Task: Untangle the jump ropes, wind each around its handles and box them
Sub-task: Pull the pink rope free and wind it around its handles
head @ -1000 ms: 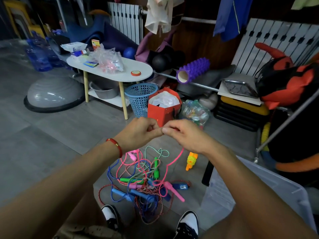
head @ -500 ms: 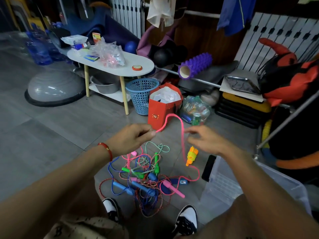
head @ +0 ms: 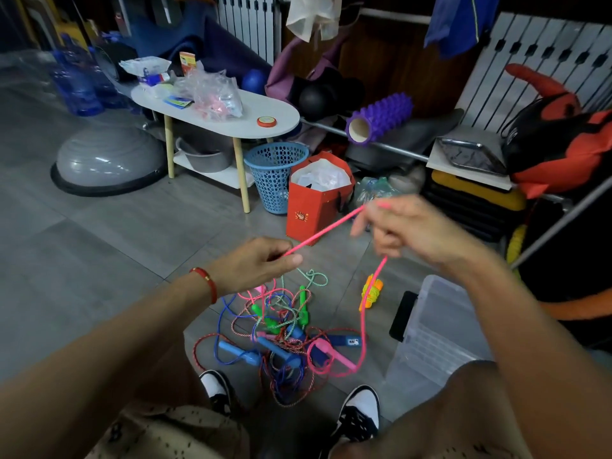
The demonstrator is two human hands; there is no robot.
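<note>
Two hands, left hand (head: 261,260) and right hand (head: 410,230), pinch the pink rope (head: 326,231), stretched taut between them. Its tail is hung from the right hand down to the tangled ropes (head: 281,339) on the floor (head: 99,260).

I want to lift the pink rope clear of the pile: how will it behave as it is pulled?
Probably floppy: the pink rope runs straight only between the left hand and right hand, then droops. Its pink handle lies in the tangle, so it may snag.

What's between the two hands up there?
A taut stretch of the pink rope runs from the left hand up to the right hand. Nothing else sits between them. The head view shows it.
</note>
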